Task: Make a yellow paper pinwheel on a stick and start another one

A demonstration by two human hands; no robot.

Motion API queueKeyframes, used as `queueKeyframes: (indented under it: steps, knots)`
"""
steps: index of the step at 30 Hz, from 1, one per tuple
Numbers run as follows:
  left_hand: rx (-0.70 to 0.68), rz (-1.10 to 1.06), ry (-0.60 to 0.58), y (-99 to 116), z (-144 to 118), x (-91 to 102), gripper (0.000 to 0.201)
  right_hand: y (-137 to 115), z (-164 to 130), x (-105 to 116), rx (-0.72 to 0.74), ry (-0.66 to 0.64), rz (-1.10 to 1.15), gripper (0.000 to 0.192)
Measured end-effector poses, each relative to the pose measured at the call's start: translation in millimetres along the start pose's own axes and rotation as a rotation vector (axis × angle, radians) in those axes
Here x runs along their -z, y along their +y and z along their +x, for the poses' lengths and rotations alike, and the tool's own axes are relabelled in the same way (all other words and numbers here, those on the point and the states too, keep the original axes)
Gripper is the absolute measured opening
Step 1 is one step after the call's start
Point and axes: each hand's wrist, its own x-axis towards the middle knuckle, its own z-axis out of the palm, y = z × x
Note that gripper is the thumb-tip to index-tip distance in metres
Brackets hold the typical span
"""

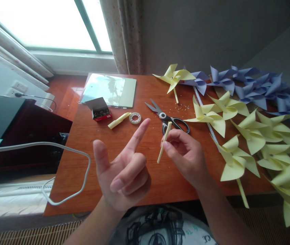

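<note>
A thin, pale yellow rolled paper stick [164, 143] stands tilted in my right hand [187, 153], pinched between thumb and fingers. To its left, my left hand [124, 173] is raised palm toward me and holds nothing. Its thumb and index finger stretch apart while the other fingers curl in. Just beyond my right hand lie black-handled scissors [163, 115] with spread blades, their handles partly hidden by the hand. Past the left index fingertip are a roll of tape [135, 118] and a piece of rolled yellow paper [118, 120].
A small red box [101, 110] of dark little pieces sits open near a stack of pale sheets [128, 92]. Yellow pinwheels [233, 154] and blue pinwheels [252, 90] crowd the table's right side. A white cable [87, 170] loops over the left edge.
</note>
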Motion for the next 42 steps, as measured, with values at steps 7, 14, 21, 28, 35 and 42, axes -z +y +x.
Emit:
queueKeyframes:
  steps: [7,14,21,28,35,42]
  knots:
    - [-0.003,-0.127,-0.084,-7,1,2.0,0.091,3,2,-22,-0.068,-0.011,0.269,0.004]
    - [-0.023,-0.230,-0.140,-15,6,6.9,0.090,12,2,-37,-0.069,-0.014,0.437,0.029]
    - [-0.014,-0.220,-0.090,-20,5,5.7,0.086,17,6,-41,-0.103,0.043,0.457,0.032]
    - [-0.001,-0.108,-0.001,-21,3,11.1,0.076,20,7,-41,-0.106,0.145,0.411,0.031]
    - [-0.052,0.630,0.231,-11,-1,7.4,0.055,23,16,-36,-0.100,0.221,0.466,0.023]
    - [-0.417,1.873,0.430,5,7,16.0,0.007,21,18,-36,-0.193,0.134,0.589,0.017]
